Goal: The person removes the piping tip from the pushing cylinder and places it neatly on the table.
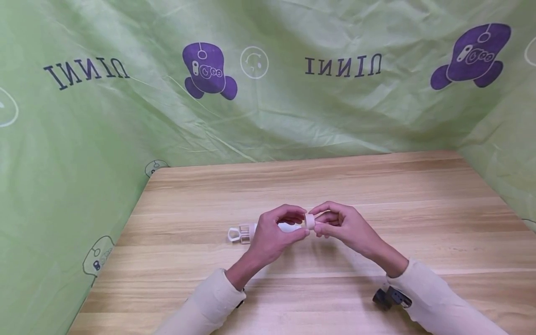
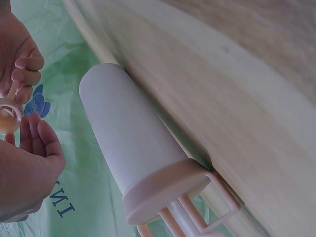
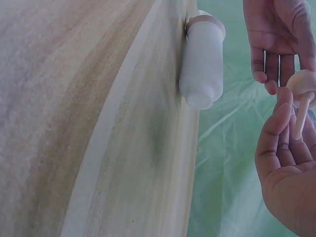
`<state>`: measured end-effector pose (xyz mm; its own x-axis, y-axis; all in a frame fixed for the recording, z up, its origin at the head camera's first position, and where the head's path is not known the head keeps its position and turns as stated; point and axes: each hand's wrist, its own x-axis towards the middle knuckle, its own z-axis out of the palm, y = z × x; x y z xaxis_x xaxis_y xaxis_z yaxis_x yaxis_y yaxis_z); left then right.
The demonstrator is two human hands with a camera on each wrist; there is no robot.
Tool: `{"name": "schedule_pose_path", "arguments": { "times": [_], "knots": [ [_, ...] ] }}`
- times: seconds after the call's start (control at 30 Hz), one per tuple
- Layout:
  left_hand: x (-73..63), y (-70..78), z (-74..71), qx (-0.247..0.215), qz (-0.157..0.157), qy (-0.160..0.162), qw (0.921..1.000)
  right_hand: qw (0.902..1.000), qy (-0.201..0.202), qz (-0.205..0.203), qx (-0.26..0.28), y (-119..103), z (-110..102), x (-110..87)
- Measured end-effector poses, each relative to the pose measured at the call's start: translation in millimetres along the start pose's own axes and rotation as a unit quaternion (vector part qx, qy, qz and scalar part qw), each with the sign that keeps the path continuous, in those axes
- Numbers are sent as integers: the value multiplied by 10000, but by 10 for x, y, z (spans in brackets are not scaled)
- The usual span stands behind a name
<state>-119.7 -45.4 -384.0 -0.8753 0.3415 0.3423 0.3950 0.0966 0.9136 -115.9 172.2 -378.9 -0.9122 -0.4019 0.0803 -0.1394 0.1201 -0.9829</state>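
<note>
Green crinkled cloth (image 1: pixel 268 116), printed with purple cartoon figures and dark mirrored lettering, hangs as a backdrop behind and to both sides of the light wooden table (image 1: pixel 377 195). Near the middle of that table lies a white cylindrical plastic bottle (image 1: pixel 289 227) on its side, a pale pink collar and looped plastic frame (image 1: pixel 237 234) on the end that points towards the table's left edge; the left wrist view shows the bottle's smooth body (image 2: pixel 131 136) resting along the table top, and the right wrist view shows its rounded far end (image 3: pixel 201 74). Cream sleeves (image 1: pixel 209 304) cover both forearms over the table's near edge. Just above the bottle the left hand (image 1: pixel 274 235) and the right hand (image 1: pixel 345 225) meet, fingers curled towards each other. Between their fingertips sits a small round pale pink cap (image 1: pixel 310 221) with a thin stem under it, seen in the right wrist view (image 3: pixel 302 94); both hands pinch this cap, which is held clear of the table, close to the bottle's right end. Beside the right sleeve, near the table's front edge, sits a small dark strap fitting (image 1: pixel 391 298).
</note>
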Motion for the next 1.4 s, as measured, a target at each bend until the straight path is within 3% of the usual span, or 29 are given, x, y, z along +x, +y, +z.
{"name": "schedule_pose_path", "arguments": {
  "times": [0.27,0.87,1.4],
  "knots": [
    [9,3,-18,-1,93,-13,10000,9999,97,63,57,33,-8,-25],
    [-4,-4,-63,42,-216,103,9997,9987,432,-114,-245,66,-53,-60],
    [-15,12,-80,36,-259,123,9996,9962,829,-99,-263,52,-65,-49]
  ]
}}
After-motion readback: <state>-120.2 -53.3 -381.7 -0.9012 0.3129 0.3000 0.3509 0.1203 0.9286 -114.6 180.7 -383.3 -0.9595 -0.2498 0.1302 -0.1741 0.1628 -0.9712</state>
